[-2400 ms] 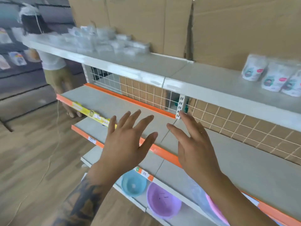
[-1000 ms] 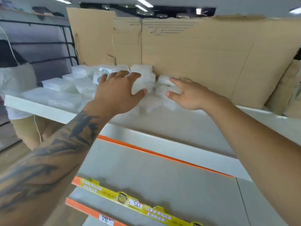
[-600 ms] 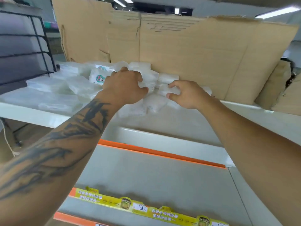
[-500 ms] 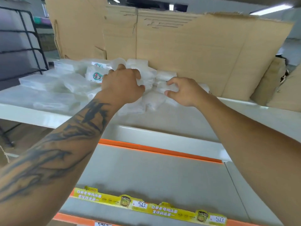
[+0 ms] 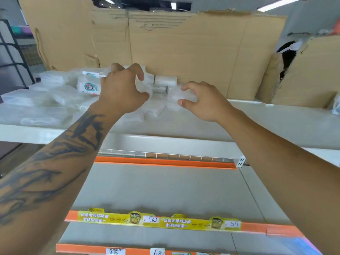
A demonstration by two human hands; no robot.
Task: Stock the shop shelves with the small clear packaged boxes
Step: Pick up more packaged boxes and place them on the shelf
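Cardboard backing [image 5: 193,52], top shelf [image 5: 202,124], left hand [image 5: 121,92] and right hand [image 5: 206,102] fingers gripping clear boxes [image 5: 165,80]

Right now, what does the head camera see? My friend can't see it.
Two hands grip small clear boxes on the white top shelf: the left hand and the right hand. Brown cardboard stands behind.
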